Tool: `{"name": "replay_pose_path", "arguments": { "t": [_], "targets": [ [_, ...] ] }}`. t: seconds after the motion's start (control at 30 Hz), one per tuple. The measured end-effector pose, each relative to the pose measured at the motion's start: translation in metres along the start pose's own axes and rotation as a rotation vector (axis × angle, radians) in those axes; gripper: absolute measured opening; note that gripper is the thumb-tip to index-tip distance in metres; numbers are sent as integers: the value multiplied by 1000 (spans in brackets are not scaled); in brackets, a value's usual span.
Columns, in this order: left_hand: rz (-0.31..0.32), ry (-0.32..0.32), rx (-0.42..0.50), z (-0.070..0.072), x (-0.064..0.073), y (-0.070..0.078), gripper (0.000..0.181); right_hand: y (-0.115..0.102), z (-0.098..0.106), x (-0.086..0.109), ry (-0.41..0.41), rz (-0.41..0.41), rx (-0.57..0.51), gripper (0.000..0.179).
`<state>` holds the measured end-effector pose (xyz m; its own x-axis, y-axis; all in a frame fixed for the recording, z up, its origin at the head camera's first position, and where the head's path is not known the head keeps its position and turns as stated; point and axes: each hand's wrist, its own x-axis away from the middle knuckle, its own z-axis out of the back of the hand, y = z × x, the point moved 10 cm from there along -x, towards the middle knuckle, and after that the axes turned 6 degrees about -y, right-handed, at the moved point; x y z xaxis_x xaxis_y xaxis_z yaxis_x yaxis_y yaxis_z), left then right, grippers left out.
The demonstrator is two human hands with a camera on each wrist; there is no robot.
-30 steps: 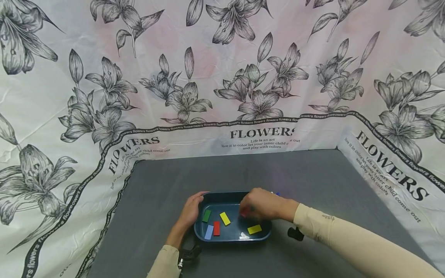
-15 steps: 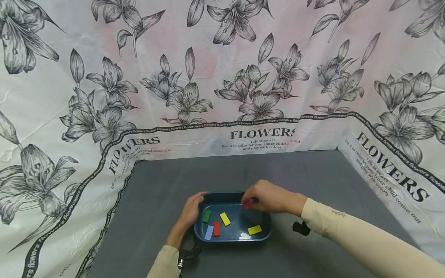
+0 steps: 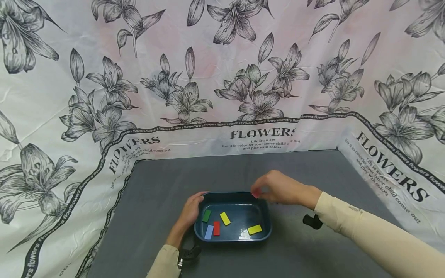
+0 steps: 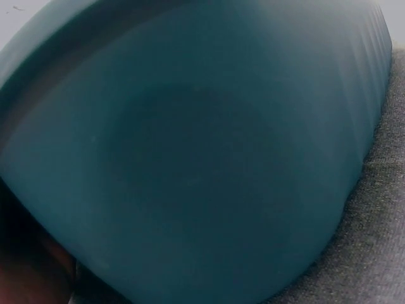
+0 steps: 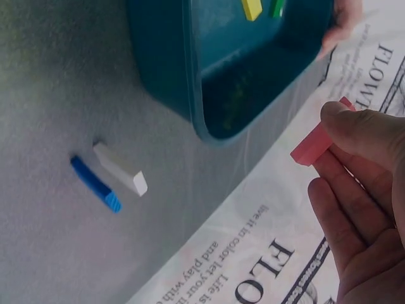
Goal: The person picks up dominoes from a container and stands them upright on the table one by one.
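My right hand (image 3: 283, 187) pinches a pinkish-red block (image 5: 311, 144) between thumb and fingers, over the far right corner of a dark teal tray (image 3: 240, 216). At the tray's left end, my left hand (image 3: 189, 210) grips the rim. Inside the tray lie a green block (image 3: 206, 216), a yellow block (image 3: 225, 219), a red block (image 3: 216, 228) and a light blue block (image 3: 209, 232) toward the left, with another yellow block (image 3: 255, 229) at the right. The tray's outer wall (image 4: 209, 158) fills most of the left wrist view.
Outside the tray, a white block (image 5: 120, 168) and a blue block (image 5: 95, 183) lie side by side on the grey tabletop (image 3: 167, 177); my right hand hides them in the head view. A flower-printed cloth (image 3: 194, 143) hangs around the back and sides.
My right hand has lifted the pinkish-red block from inside the tray, up and rightward to its far right corner. The left hand and the other blocks in the tray stay in place.
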<state>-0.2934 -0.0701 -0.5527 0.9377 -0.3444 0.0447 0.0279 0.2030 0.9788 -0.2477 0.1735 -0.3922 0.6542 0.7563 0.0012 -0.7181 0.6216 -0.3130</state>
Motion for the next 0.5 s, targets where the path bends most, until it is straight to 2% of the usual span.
{"name": "replay_pose_path", "arguments": {
  "t": [0.27,0.5],
  "targets": [
    [-2,7,31,0,2,0,47,7,18,13,80,33,1,22],
    [5,8,50,0,2,-1,47,25,28,24,125,-45,-79,21]
  ]
}}
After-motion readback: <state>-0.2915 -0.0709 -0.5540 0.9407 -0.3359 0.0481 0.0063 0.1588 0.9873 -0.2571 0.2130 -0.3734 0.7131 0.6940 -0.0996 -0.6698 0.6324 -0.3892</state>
